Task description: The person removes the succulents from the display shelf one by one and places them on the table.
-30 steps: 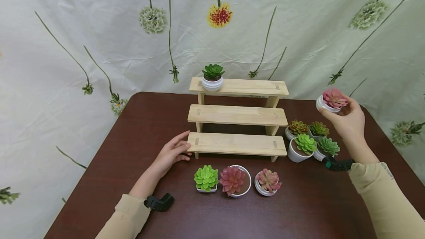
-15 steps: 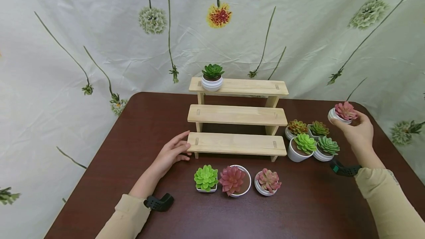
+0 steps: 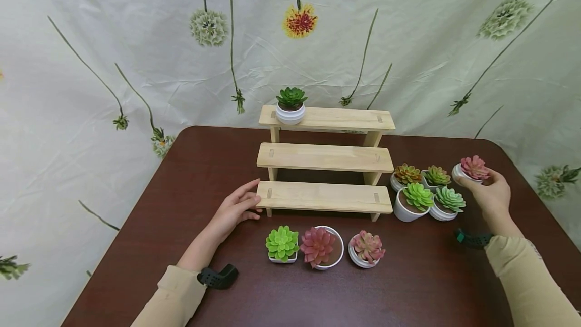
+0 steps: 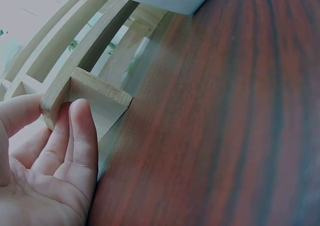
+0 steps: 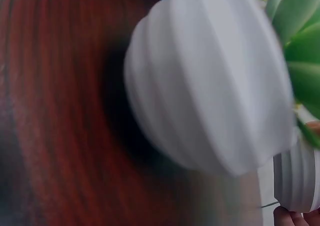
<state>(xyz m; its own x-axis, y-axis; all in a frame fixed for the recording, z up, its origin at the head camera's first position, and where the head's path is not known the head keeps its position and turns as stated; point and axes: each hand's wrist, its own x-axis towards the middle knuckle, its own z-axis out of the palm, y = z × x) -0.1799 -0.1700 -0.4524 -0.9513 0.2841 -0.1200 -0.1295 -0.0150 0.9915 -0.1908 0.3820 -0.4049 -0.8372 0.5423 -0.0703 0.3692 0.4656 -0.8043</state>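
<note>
At the left end of the three-step wooden stand (image 3: 324, 197), my left hand (image 3: 233, 212) pinches the lowest board, thumb on one face and fingers (image 4: 82, 136) against the other. My right hand (image 3: 492, 197) grips a white ribbed pot with a pink succulent (image 3: 472, 168) by its sides, low over the table's right rear. In the right wrist view that held pot (image 5: 296, 178) shows small at the lower right, with fingertips below it. A nearer white ribbed pot with green leaves (image 5: 210, 80) fills much of that view. One dark green succulent (image 3: 291, 106) stands on the top step, at its left.
Several potted succulents cluster right of the stand, among them a bright green one (image 3: 412, 202) and a blue-green one (image 3: 447, 203). In front of the stand sit a lime succulent (image 3: 282, 243), a dark red one (image 3: 320, 247) and a dusty pink one (image 3: 366, 249). A flowered cloth (image 3: 136, 39) hangs behind.
My right hand has carried the pink succulent to the right and then down toward the table, beside the cluster. The left hand has kept its place on the stand.
</note>
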